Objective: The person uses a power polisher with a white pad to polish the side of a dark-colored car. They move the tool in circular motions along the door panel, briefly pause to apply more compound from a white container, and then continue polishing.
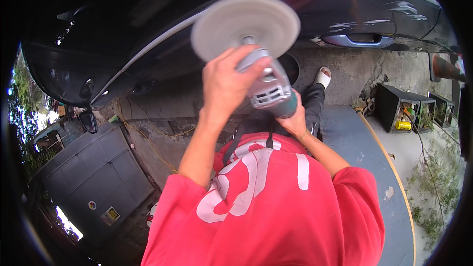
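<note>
A power polisher (269, 85) with a metallic head and a green rear body is held before me in both hands. My left hand (229, 77) wraps the head, just behind the pad. My right hand (293, 118) grips the green rear body close to my waist. The round whitish polishing pad (221, 26) is blurred, as if spinning. It overlaps the side of a dark car (310, 11) in view; I cannot tell whether they touch. Right of the pad are a door handle (354, 40) and white streaks (404, 9) on the glossy panel, either smears or reflections.
A side mirror (88, 121) juts out at left, near a grey metal gate (99, 177). A yellow cord (155, 151) runs along the ground. At right lie a blue-grey ledge (362, 162), dark box shelves (393, 105) and leafy branches (436, 181). A sandalled foot (323, 77) stands below the door.
</note>
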{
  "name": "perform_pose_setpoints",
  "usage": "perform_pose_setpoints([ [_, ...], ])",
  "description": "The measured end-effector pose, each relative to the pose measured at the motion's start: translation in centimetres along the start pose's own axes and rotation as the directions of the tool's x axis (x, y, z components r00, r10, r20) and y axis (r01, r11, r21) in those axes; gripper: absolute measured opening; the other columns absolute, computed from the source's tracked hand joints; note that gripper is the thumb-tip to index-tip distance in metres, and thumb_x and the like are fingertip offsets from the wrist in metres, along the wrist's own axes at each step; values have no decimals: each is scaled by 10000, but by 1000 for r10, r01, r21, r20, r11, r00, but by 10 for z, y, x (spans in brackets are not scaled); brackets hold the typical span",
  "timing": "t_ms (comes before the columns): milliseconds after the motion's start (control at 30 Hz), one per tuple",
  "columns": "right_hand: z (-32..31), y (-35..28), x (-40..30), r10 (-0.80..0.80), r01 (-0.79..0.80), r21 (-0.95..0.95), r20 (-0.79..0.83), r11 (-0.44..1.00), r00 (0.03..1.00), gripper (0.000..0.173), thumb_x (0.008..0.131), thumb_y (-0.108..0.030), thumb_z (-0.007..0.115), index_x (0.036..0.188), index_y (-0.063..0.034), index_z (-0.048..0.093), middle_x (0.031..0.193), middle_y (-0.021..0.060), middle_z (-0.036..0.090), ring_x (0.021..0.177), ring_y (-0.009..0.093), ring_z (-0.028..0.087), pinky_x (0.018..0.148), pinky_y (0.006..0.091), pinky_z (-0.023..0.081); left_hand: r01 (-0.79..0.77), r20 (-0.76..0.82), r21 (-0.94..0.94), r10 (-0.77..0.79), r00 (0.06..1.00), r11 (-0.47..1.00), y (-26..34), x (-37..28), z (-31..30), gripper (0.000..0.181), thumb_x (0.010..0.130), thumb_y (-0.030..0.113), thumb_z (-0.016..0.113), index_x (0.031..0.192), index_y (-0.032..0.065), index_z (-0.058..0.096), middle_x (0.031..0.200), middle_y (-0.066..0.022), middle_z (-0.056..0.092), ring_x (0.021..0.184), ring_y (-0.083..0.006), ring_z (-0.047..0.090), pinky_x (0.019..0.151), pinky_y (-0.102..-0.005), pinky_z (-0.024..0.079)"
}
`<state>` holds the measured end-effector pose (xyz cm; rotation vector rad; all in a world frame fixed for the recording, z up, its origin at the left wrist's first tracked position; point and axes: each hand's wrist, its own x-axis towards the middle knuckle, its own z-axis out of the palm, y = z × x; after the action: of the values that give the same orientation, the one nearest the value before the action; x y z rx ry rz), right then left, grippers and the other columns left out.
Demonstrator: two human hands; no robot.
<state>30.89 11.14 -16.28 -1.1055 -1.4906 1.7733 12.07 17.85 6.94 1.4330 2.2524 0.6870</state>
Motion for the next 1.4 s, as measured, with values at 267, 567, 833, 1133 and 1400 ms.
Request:
perform_pose_setpoints([
  [267, 142, -26, 12, -114, 184, -241, 278, 953, 954, 873, 690, -154, 797, 1455, -166, 376, 983, 210, 721, 908, 452, 688, 819, 526, 549, 221, -262, -91, -237, 935, 971, -206, -90, -131, 460, 1075, 393, 515, 1197, -15, 690, 1083, -68, 702, 1038, -146, 601, 965, -288, 455],
  [567, 52, -72, -1, 86, -28, -268, 207, 963, 975, 883, 710, -159, 823, 1463, -167, 362, 1104, 223, 709, 1029, 438, 683, 908, 493, 542, 186, -165, -205, -221, 961, 961, -120, -47, -84, 439, 992, 391, 661, 1166, -9, 715, 1006, -88, 746, 918, -128, 636, 865, -297, 510],
  [833, -90, -60, -9, 96, -99, -302, -22, 948, 995, 879, 667, -101, 845, 1415, -20, 389, 1237, 201, 652, 1148, 280, 659, 985, 388, 511, 55, 6, -165, -55, 998, 985, 39, 10, 13, 393, 912, 409, 722, 1089, 58, 739, 1043, -150, 732, 949, -373, 703, 812, -385, 542],
  [1133, -7, -108, 15, 55, 151, -518, 361, 842, 931, 967, 730, -278, 845, 1495, -95, 281, 1057, 255, 705, 937, 462, 694, 833, 511, 561, 155, -246, -486, -305, 920, 860, -129, -48, -64, 435, 1015, 377, 632, 1149, -28, 717, 989, -83, 744, 940, -110, 623, 866, -275, 495],
  [1400, 108, -220, 47, 111, 372, -509, 692, 776, 714, 1051, 736, -382, 866, 1490, 11, 248, 803, 287, 692, 797, 476, 694, 783, 514, 544, 367, -265, -707, -708, 655, 604, -225, -92, -189, 608, 1041, 500, 529, 1230, -63, 659, 1144, -99, 697, 1042, -148, 628, 941, -292, 469],
])
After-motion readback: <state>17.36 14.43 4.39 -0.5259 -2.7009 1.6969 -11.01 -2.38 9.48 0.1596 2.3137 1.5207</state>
